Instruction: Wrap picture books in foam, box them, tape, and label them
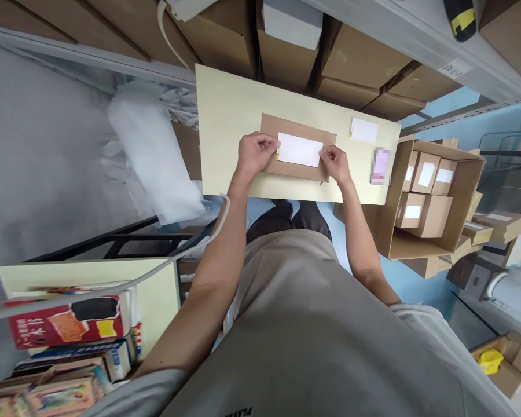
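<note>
A white label [300, 149] with a small yellow mark at its left end lies over a flat brown cardboard package [297, 123]. My left hand [257, 152] pinches the label's left end, its fingers pressed together. At the opposite end, my right hand [335, 162] pinches the label's right edge between thumb and fingers. Whether the label is stuck down or just held against the package, I cannot tell. The package rests on a pale yellow tabletop [226, 133]. Farther right on that top lie a second white label [364, 130] and a blurred pink item [380, 166].
A large open carton [421, 246] holding several small labelled boxes stands right of the table. Brown cartons [286, 61] line the shelf behind. Clear plastic bags [156, 150] hang at the left. Stacked books [69, 324] sit lower left, and a grey cable [156, 277] crosses by my left arm.
</note>
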The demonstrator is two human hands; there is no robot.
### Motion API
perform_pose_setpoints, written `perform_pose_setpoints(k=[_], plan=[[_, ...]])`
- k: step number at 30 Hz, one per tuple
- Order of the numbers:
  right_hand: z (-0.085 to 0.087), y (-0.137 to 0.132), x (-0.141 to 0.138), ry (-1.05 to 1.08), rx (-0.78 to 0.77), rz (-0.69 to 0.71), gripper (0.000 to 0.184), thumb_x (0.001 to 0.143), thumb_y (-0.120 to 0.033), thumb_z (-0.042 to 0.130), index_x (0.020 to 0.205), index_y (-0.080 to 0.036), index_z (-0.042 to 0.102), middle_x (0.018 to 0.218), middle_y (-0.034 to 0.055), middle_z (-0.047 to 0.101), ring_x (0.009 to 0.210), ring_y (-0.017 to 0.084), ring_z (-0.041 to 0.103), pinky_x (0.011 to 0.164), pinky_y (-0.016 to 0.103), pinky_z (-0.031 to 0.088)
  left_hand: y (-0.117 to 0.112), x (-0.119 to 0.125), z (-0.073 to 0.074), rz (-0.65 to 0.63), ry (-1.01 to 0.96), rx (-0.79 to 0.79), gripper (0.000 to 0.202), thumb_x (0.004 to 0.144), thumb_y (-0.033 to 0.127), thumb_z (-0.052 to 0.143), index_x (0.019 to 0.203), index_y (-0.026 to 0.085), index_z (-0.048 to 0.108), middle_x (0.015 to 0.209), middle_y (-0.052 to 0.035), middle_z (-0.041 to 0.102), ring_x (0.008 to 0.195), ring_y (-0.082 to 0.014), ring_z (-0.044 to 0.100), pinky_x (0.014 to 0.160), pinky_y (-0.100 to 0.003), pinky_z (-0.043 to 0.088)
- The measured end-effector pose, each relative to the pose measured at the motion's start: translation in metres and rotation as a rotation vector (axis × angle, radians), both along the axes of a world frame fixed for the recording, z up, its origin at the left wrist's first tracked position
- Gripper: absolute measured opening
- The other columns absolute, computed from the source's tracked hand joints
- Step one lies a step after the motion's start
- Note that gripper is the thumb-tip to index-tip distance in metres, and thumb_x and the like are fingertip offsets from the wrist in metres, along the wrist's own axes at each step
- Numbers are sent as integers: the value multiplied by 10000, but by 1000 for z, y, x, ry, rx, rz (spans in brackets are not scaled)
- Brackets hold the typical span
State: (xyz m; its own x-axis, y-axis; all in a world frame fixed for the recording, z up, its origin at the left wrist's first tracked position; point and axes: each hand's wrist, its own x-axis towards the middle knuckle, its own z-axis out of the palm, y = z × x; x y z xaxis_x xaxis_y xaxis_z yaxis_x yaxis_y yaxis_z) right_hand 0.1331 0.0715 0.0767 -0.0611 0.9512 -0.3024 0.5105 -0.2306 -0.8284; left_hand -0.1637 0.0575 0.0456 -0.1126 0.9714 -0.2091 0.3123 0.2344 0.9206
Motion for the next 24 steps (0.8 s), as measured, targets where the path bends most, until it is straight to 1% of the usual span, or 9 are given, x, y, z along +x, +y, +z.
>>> perform_pose_setpoints(k=[5, 12, 17, 24], plan=[[-4, 2, 2, 2, -4, -1, 413, 980, -630, 784, 961, -221, 734, 996, 51, 767, 883, 207, 656, 910, 400, 574, 1, 0, -6, -1, 18, 5, 132, 931, 339, 829, 947, 209, 814, 927, -30, 766, 794, -166, 631, 838, -338, 570], [-10, 1, 2, -7, 15, 8, 422, 992, -637, 769, 968, -217, 740, 1004, 59, 777, 893, 223, 685, 940, 424, 590, 0, 0, -3, -4, 20, 19, 77, 934, 296, 824, 919, 221, 818, 916, -18, 753, 789, -163, 640, 886, -375, 596], [-15, 1, 1, -6, 32, -4, 459, 981, -680, 763, 970, -221, 748, 1008, 65, 789, 916, 237, 695, 957, 436, 603, -1, 2, -3, 19, 22, 33, 85, 924, 289, 821, 913, 207, 804, 892, -7, 738, 797, -148, 635, 916, -357, 599], [-17, 1, -2, -35, 31, -4, 403, 1007, -623, 748, 955, -223, 730, 1013, 68, 778, 916, 238, 695, 972, 440, 607, -1, 3, -5, 34, 24, 23, 65, 929, 254, 807, 882, 213, 789, 878, -8, 721, 780, -154, 629, 925, -375, 610]])
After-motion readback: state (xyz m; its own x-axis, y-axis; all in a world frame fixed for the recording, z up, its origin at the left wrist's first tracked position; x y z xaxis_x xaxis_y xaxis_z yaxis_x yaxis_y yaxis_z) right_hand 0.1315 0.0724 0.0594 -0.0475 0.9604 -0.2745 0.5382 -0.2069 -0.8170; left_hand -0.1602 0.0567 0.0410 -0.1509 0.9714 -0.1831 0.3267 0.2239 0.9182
